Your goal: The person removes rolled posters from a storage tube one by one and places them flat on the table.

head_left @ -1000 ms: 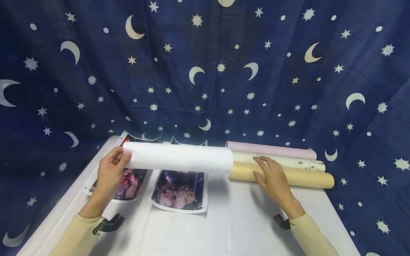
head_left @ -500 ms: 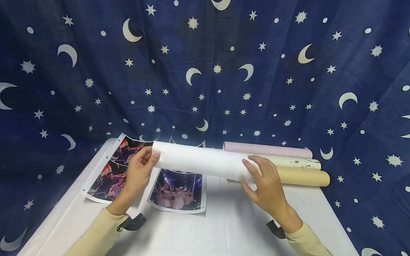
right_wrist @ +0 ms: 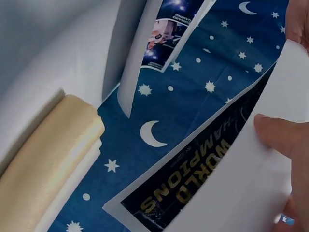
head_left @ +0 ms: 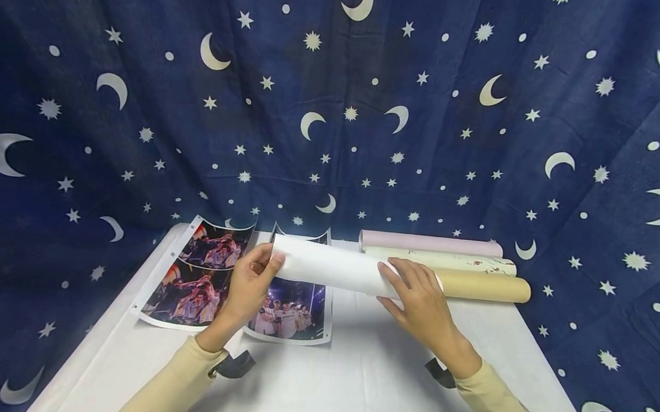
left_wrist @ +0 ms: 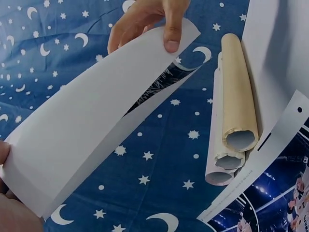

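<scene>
A loosely rolled poster [head_left: 333, 267], its white back outward, is held level above the table between both hands. My left hand [head_left: 253, 282] pinches its left end, thumb on the near side and fingers behind. At the other end my right hand [head_left: 422, 300] grips the roll, thumb below and fingers over the top. Through the roll's open seam in the right wrist view, a dark print [right_wrist: 193, 169] with gold lettering reading "WORLD CHAMPIONS" shows on the inner face. In the left wrist view the white back [left_wrist: 87, 106] spans from one hand to the other.
Behind and beside my right hand lie a pink roll [head_left: 432, 242], a cream flowered roll [head_left: 464, 263] and a tan roll [head_left: 485, 285]. At left are two curled photo posters, a stage scene [head_left: 196, 292] and a group picture [head_left: 288, 310]. A starry blue cloth [head_left: 333, 109] hangs behind.
My left hand has carried the white roll rightward, uncovering more of the left photo poster. My right hand has moved from over the other rolls onto the poster's right end and grips it.
</scene>
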`<state>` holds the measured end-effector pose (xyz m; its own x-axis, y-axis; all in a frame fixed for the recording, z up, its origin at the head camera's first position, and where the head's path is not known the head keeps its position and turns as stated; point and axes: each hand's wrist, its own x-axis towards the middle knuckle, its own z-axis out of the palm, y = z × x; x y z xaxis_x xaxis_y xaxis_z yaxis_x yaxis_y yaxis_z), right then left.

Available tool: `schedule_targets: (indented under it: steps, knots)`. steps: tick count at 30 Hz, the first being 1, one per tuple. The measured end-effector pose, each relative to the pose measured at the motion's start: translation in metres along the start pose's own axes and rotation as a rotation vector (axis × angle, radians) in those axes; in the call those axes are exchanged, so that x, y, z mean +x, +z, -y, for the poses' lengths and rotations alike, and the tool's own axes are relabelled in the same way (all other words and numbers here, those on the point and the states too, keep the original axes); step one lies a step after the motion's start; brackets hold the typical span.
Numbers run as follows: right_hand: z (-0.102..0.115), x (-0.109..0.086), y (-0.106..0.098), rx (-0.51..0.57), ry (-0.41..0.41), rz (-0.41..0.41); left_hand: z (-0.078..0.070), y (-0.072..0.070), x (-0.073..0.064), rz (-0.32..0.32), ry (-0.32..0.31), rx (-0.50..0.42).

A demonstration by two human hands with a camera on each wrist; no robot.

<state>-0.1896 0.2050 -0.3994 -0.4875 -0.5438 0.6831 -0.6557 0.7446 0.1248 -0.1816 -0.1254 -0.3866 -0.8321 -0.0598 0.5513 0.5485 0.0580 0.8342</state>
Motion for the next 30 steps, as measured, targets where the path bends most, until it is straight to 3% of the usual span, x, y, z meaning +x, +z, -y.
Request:
schedule_targets:
  steps: [5,11,14,17,22,26,30]
  knots:
    - [-0.003,-0.002,0.002,0.050,0.029,-0.017,-0.005,0.000,0.000,-0.009,-0.007,-0.077]
    - [-0.005,-0.001,0.001,0.160,0.112,-0.055,-0.010,-0.004,0.003,-0.011,0.187,-0.248]
    - [-0.004,-0.002,0.002,0.236,0.200,-0.056,-0.009,-0.005,0.004,-0.032,0.202,-0.280]
    - [0.000,-0.003,0.004,0.339,0.327,-0.014,-0.006,-0.003,0.002,-0.016,0.111,-0.303]
    - [0.012,-0.004,0.012,0.598,0.504,0.099,0.003,0.012,-0.007,0.126,-0.174,-0.320]
    - [0.022,-0.003,0.020,0.749,0.554,0.136,0.010,0.033,-0.015,0.228,-0.349,-0.304]
    - [0.030,-0.001,0.023,0.798,0.557,0.141,0.014,0.046,-0.022,0.229,-0.414,-0.236]
